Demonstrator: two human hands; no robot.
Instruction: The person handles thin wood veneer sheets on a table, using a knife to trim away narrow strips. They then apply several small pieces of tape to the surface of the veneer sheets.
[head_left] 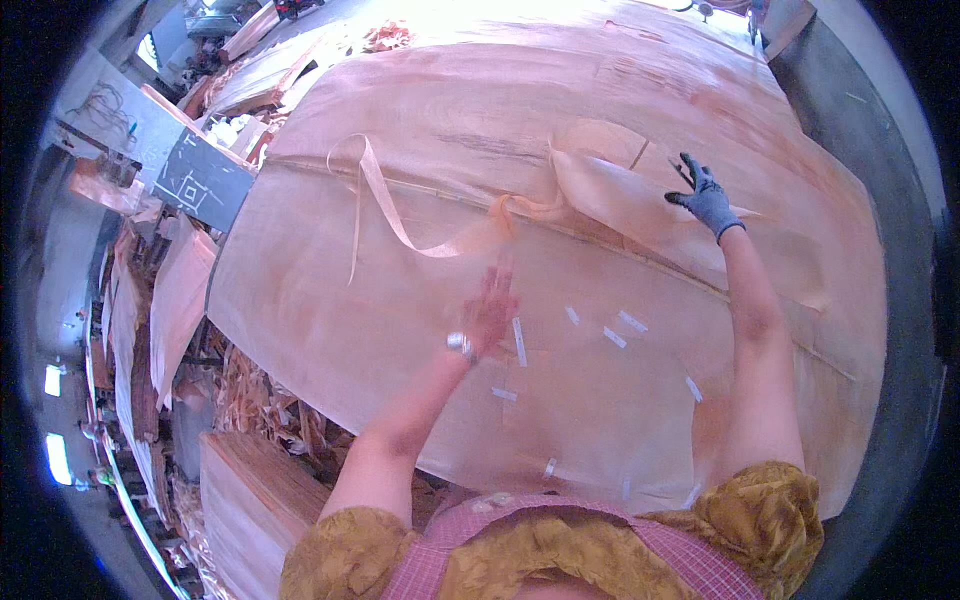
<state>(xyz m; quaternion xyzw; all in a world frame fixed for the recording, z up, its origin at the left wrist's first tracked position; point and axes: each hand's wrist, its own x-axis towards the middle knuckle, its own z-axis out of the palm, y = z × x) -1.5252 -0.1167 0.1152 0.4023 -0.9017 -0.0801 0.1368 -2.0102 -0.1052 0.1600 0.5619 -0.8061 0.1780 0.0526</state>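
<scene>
My left hand (490, 312), bare with a silver watch at the wrist, is over a wide sheet of pale wood veneer (420, 330). Motion blurs it, but its fingers look stretched out and nothing shows in them. Just beyond the fingertips, a thin curling veneer strip (385, 200) loops up to the left. My right hand (708, 200) wears a grey glove; its fingers are spread, beside a lifted, curled veneer piece (610, 190). A long seam runs across the sheets beneath that piece. Several short white tape pieces (614, 337) stick to the near sheet.
At the left stand stacked veneer sheets (255, 490) and a dark board (203, 180) with white marks. Veneer scraps (260, 395) heap beside the near left edge. A grey wall or panel (850, 110) borders the right side. More scraps lie at the far left.
</scene>
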